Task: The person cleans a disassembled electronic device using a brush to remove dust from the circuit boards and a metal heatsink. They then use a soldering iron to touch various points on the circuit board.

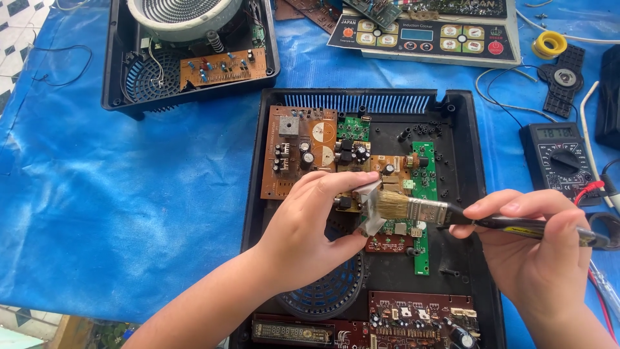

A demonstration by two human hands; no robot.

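An open black cooker base [471,194] lies in the middle, holding several circuit boards: a brown board [290,155] at the upper left, a green board [424,174] to the right, a dark red board [420,317] near the front. My left hand [303,232] pinches a small silvery metal part [370,203] above the boards. My right hand [542,252] holds a paintbrush [413,210] by its black handle, bristles touching that part. A blue fan grille [326,291] shows under my left wrist.
A second opened black base [123,77] with a coil and a brown board sits at the upper left. A cooker control panel [426,32], a yellow tape roll [549,44] and a black multimeter [558,158] with red lead lie to the right on a blue tarp [129,194].
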